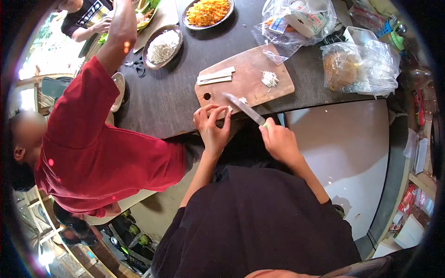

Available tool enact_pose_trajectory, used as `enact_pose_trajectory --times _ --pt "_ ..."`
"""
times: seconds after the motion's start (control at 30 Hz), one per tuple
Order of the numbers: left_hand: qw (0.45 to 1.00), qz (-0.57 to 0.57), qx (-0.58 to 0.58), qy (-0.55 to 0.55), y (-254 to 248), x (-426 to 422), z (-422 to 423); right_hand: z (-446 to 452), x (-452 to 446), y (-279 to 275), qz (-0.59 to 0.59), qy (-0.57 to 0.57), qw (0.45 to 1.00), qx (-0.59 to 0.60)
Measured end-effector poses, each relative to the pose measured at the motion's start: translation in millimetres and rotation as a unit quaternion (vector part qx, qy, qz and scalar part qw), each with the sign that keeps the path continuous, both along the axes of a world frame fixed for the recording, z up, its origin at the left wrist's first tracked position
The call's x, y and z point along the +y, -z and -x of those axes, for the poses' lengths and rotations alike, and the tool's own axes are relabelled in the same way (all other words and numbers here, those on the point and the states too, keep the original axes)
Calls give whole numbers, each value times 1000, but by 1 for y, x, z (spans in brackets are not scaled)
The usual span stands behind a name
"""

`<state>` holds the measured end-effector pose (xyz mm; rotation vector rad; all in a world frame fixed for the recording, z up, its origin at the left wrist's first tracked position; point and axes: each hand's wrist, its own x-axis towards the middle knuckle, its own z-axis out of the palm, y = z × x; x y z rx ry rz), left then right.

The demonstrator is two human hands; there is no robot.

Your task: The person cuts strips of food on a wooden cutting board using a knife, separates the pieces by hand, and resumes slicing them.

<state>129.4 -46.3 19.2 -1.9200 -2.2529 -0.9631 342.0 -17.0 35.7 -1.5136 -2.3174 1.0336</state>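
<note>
A wooden cutting board (245,65) lies slantwise at the near edge of the dark table. My right hand (281,142) is closed around the green handle of a knife (244,107), whose blade points left over the board's near edge. My left hand (213,124) has its fingers bent and pinched on a small white piece (230,109), left of the blade. Just above the blade is a little heap of white slivers (243,100). Pale flat strips (216,76) lie on the board's left part, and a pile of thin white sticks (270,79) on its right.
A bowl of white shreds (163,46) and a plate of chopped orange food (207,12) stand behind the board. Scissors (139,67) lie to the left. Plastic bags (359,69) fill the right side. A co-worker in a red shirt (106,153) reaches across at left.
</note>
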Motion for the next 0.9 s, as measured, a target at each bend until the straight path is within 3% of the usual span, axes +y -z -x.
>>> enact_pose_trajectory --times 0.17,0.3,0.47,0.63,0.83,0.9 --pt "1000 3 -18 -2 2 2 0 -14 27 3 -20 92 996 -4" --pt "1000 0 -17 6 1 10 -4 -19 28 -3 2 99 994 39" --pt "1000 -1 -20 17 5 21 -11 -12 16 -1 61 64 992 85" --pt "999 -13 -28 17 3 23 -15 -15 18 7 17 85 995 43" --pt "1000 -15 -12 24 8 22 -15 -17 10 -3 3 87 986 143" --pt "1000 -12 -13 26 9 24 -17 -19 10 0 -7 31 987 157"
